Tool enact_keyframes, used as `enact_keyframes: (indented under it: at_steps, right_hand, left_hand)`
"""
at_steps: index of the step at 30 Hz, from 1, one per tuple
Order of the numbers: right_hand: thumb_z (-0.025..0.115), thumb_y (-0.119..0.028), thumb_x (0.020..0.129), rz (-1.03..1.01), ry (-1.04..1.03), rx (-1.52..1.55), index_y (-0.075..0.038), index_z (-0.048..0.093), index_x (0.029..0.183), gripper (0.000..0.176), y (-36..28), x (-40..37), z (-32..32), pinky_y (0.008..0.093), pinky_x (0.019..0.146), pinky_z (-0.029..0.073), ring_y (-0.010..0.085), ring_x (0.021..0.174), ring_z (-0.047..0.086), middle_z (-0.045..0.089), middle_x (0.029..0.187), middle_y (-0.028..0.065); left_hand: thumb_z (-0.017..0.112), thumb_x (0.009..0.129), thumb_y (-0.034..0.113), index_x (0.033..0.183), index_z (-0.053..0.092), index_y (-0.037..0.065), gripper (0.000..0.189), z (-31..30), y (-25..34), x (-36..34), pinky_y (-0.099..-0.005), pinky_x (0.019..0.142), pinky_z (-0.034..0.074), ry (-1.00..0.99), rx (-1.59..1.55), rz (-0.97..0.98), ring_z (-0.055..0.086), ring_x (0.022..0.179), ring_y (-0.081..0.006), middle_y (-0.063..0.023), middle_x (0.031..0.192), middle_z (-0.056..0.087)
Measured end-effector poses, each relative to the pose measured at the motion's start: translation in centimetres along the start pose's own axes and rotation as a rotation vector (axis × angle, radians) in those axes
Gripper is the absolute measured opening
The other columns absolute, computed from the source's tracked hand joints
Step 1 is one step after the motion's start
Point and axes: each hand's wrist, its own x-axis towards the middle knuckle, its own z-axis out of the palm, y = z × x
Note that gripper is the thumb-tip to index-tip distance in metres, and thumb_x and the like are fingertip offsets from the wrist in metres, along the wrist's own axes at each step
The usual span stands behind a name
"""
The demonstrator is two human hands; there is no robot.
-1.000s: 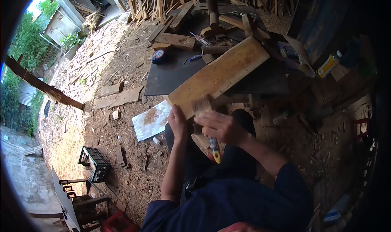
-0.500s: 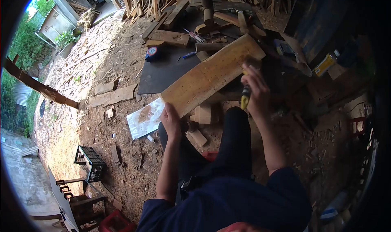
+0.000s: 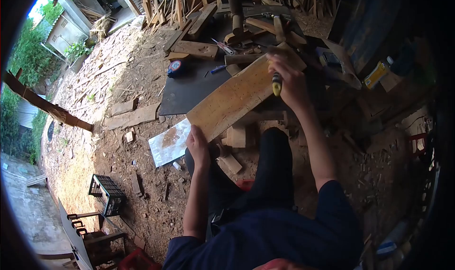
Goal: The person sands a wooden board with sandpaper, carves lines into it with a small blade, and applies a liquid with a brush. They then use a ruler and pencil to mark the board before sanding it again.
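Note:
A long pale wooden board (image 3: 232, 97) slants up from my lap toward the dark table. My left hand (image 3: 197, 144) grips its near lower end, thumb on top. Over the far part of the board, my right hand (image 3: 287, 78) is closed round a tool with a yellow and black handle (image 3: 277, 84); the tool's working end is blurred. Beneath the board's near end lies a white sheet (image 3: 169, 143) with brown dust on it.
The dark table (image 3: 182, 92) bears a blue tape measure (image 3: 175, 67), a screwdriver (image 3: 222, 46) and wood pieces. A black crate (image 3: 107, 194) stands on the littered ground at left. A yellow bottle (image 3: 376, 75) lies at right.
My right hand and its tool have moved a little up and left over the board. My left hand keeps its hold, and the board's far end has dipped slightly.

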Motion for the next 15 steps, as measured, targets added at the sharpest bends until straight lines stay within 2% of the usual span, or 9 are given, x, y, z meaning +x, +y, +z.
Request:
enact_keyframes:
  at_steps: [1, 3, 4, 7, 9, 11, 12, 13, 15]
  right_hand:
    - [0.066, -0.003, 0.095, 0.108, 0.007, -0.041, -0.008, 0.069, 0.097, 0.006, 0.1, 0.2, -0.2, 0.0448, 0.106, 0.059, 0.0323, 0.129, 0.069, 0.074, 0.134, 0.0101]
    - [0.065, -0.001, 0.094, -0.053, 0.037, -0.213, -0.007, 0.069, 0.097, 0.007, -2.4, -0.6, 2.4, 0.0449, 0.106, 0.059, 0.0322, 0.128, 0.070, 0.074, 0.135, 0.0105]
    - [0.065, 0.000, 0.093, -0.211, -0.019, -0.110, -0.005, 0.069, 0.097, 0.008, -4.7, -1.4, 2.6, 0.0454, 0.107, 0.059, 0.0338, 0.128, 0.069, 0.073, 0.135, 0.0131]
    - [0.066, -0.001, 0.094, -0.179, -0.097, 0.187, -0.005, 0.071, 0.096, 0.007, -5.0, -0.8, 1.3, 0.0449, 0.108, 0.058, 0.0337, 0.129, 0.069, 0.074, 0.134, 0.0139]
    - [0.067, -0.003, 0.094, -0.143, -0.053, 0.078, -0.006, 0.072, 0.093, 0.005, -6.3, -1.2, 2.8, 0.0433, 0.108, 0.059, 0.0323, 0.127, 0.070, 0.074, 0.132, 0.0126]
    - [0.068, -0.005, 0.094, -0.108, 0.009, -0.036, -0.006, 0.072, 0.091, 0.005, -8.6, -1.4, 5.0, 0.0417, 0.107, 0.059, 0.0309, 0.124, 0.072, 0.075, 0.130, 0.0112]
    - [0.069, -0.005, 0.093, -0.277, -0.073, 0.116, -0.006, 0.072, 0.092, 0.003, -11.0, -2.6, 6.0, 0.0418, 0.106, 0.059, 0.0312, 0.123, 0.072, 0.075, 0.129, 0.0115]
    - [0.070, -0.006, 0.092, -0.443, -0.160, 0.269, -0.006, 0.072, 0.094, 0.003, -13.0, -3.8, 6.6, 0.0419, 0.105, 0.060, 0.0315, 0.123, 0.072, 0.075, 0.128, 0.0117]
    - [0.069, -0.008, 0.093, -0.355, -0.160, 0.332, -0.007, 0.073, 0.096, 0.005, -12.6, -3.1, 6.0, 0.0424, 0.105, 0.060, 0.0296, 0.124, 0.071, 0.076, 0.126, 0.0110]
  left_hand:
    - [0.048, 0.116, 0.049, 0.087, 0.059, 0.009, 0.051, -0.1, -0.3, -0.2, -0.0252, 0.057, 0.029, 0.004, -0.008, -0.005, 0.037, 0.065, -0.0025, 0.0090, 0.073, 0.046]
    - [0.047, 0.117, 0.049, 0.086, 0.058, 0.010, 0.051, -0.2, -0.3, 0.3, -0.0252, 0.056, 0.030, -0.005, -0.014, -0.001, 0.038, 0.065, -0.0027, 0.0089, 0.073, 0.045]
    - [0.047, 0.117, 0.049, 0.086, 0.058, 0.010, 0.051, -0.1, -0.3, 0.3, -0.0253, 0.056, 0.030, -0.008, -0.014, -0.004, 0.038, 0.064, -0.0027, 0.0089, 0.073, 0.045]
    - [0.047, 0.117, 0.048, 0.085, 0.058, 0.011, 0.050, 0.0, 0.0, 0.4, -0.0253, 0.056, 0.030, -0.012, -0.012, -0.005, 0.039, 0.063, -0.0027, 0.0090, 0.072, 0.045]
    - [0.047, 0.117, 0.048, 0.085, 0.058, 0.012, 0.050, 0.0, 0.1, 0.2, -0.0253, 0.055, 0.030, 0.004, -0.011, -0.003, 0.039, 0.063, -0.0025, 0.0092, 0.072, 0.046]
    - [0.047, 0.117, 0.046, 0.091, 0.060, 0.010, 0.047, -0.2, 0.4, 0.2, -0.0234, 0.059, 0.041, -0.009, -0.005, 0.017, 0.050, 0.066, -0.0031, 0.0059, 0.076, 0.053]
    - [0.047, 0.117, 0.045, 0.094, 0.060, 0.009, 0.046, -0.2, 0.5, 0.3, -0.0225, 0.060, 0.046, -0.022, -0.001, 0.027, 0.056, 0.068, -0.0033, 0.0043, 0.078, 0.057]
    - [0.047, 0.118, 0.045, 0.093, 0.061, 0.009, 0.046, -0.1, 0.5, 0.2, -0.0218, 0.063, 0.045, -0.037, -0.043, 0.010, 0.054, 0.071, -0.0023, 0.0052, 0.080, 0.057]
    - [0.046, 0.118, 0.044, 0.093, 0.062, 0.009, 0.045, -0.2, 0.7, 0.1, -0.0203, 0.067, 0.041, -0.068, -0.125, -0.026, 0.051, 0.078, -0.0001, 0.0069, 0.083, 0.057]
